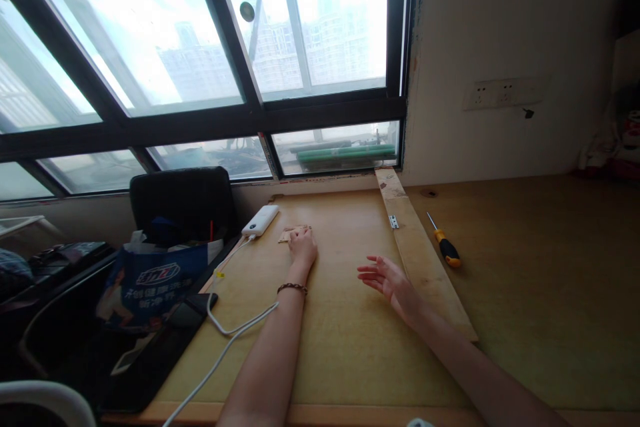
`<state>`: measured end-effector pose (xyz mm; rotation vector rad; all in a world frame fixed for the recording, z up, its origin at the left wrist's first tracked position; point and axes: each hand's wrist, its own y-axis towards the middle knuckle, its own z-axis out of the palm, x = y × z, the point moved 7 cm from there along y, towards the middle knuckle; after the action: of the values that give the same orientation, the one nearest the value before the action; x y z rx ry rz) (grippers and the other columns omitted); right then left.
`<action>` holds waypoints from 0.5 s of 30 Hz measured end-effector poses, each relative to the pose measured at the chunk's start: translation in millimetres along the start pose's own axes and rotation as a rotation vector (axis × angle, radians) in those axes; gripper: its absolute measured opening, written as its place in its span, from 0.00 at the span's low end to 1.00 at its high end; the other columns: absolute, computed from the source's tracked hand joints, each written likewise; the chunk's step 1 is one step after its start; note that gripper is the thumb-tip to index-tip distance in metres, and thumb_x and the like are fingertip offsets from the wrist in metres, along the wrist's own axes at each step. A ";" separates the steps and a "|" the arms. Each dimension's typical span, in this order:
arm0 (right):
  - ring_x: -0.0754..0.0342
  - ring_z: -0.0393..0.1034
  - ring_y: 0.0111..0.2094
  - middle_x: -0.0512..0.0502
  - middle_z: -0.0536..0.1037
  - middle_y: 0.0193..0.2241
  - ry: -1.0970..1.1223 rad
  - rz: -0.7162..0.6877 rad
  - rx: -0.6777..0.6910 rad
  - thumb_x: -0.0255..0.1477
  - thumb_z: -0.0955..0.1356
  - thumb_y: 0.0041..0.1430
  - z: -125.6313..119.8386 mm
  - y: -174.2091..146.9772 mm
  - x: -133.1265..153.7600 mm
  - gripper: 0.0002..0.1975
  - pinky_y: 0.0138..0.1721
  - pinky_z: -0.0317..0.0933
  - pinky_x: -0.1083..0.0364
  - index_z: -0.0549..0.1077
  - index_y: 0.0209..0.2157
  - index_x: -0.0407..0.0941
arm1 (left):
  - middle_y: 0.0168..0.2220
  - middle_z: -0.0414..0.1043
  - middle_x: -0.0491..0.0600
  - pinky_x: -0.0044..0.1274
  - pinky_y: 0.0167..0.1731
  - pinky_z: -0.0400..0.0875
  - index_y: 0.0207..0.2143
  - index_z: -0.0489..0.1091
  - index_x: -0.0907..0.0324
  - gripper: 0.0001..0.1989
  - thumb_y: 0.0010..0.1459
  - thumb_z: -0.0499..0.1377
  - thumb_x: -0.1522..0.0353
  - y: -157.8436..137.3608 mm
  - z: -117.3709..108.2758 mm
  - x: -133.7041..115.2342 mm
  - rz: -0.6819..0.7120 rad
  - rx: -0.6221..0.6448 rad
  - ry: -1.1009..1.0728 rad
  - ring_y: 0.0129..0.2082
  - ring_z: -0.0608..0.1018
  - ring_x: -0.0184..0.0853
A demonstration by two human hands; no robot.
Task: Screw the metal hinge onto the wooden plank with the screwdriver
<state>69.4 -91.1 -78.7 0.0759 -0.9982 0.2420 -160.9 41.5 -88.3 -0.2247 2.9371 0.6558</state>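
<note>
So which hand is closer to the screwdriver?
The right hand, open beside the plank, with the screwdriver on the plank's other side. The left hand, with the bracelet, is farther off, at the pale pieces.

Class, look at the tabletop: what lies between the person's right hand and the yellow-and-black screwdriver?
In the head view, the long wooden board lies between the right hand and the screwdriver.

tan piece (286,235) partly hidden by left hand (303,247), forearms (274,360) cut off
</note>
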 end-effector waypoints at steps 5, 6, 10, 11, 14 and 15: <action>0.49 0.71 0.37 0.41 0.76 0.34 -0.005 0.010 0.002 0.42 0.67 0.48 1.6 -2.0 1.3 0.20 0.46 0.58 0.47 0.67 0.38 0.42 | 0.45 0.66 0.56 0.33 0.41 0.57 0.40 0.70 0.61 0.17 0.57 0.43 0.69 0.0 0.5 -0.7 0.008 0.005 -0.003 0.43 0.63 0.44; 0.49 0.71 0.37 0.41 0.76 0.34 -0.005 0.011 0.004 0.42 0.67 0.48 1.7 -2.1 1.2 0.20 0.46 0.58 0.47 0.68 0.38 0.42 | 0.45 0.66 0.55 0.33 0.42 0.57 0.40 0.70 0.61 0.17 0.57 0.43 0.69 -0.1 0.5 -1.0 0.009 0.010 -0.003 0.43 0.63 0.44; 0.49 0.71 0.37 0.41 0.76 0.34 -0.016 0.016 0.008 0.43 0.67 0.48 1.3 -1.1 0.2 0.20 0.45 0.58 0.48 0.68 0.38 0.42 | 0.46 0.66 0.54 0.33 0.43 0.55 0.40 0.70 0.60 0.17 0.57 0.43 0.70 -0.8 0.4 -2.5 0.025 0.017 -0.012 0.43 0.63 0.43; 0.49 0.71 0.37 0.41 0.76 0.34 -0.018 0.016 0.007 0.43 0.67 0.48 1.1 -0.8 0.0 0.20 0.45 0.58 0.48 0.68 0.38 0.42 | 0.46 0.66 0.53 0.33 0.43 0.55 0.40 0.70 0.59 0.17 0.57 0.43 0.70 -0.9 0.2 -3.3 0.035 0.012 -0.017 0.43 0.63 0.43; 0.49 0.71 0.36 0.41 0.76 0.34 -0.023 0.021 0.003 0.43 0.67 0.48 0.9 -0.5 -0.2 0.20 0.44 0.59 0.48 0.68 0.37 0.42 | 0.46 0.67 0.52 0.34 0.44 0.54 0.39 0.71 0.58 0.17 0.57 0.43 0.70 -0.9 0.8 -5.1 0.053 0.008 -0.027 0.43 0.62 0.44; 0.49 0.71 0.36 0.41 0.76 0.33 -0.024 0.022 0.000 0.43 0.67 0.48 0.9 -0.7 -0.1 0.20 0.44 0.59 0.48 0.69 0.37 0.42 | 0.46 0.67 0.52 0.35 0.43 0.54 0.38 0.71 0.58 0.17 0.57 0.43 0.70 -0.7 1.4 -5.3 0.053 0.012 -0.029 0.43 0.62 0.44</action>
<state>68.8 -91.9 -78.3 0.0680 -1.0234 0.2617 -155.5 42.1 -89.1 -0.1351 2.9273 0.6425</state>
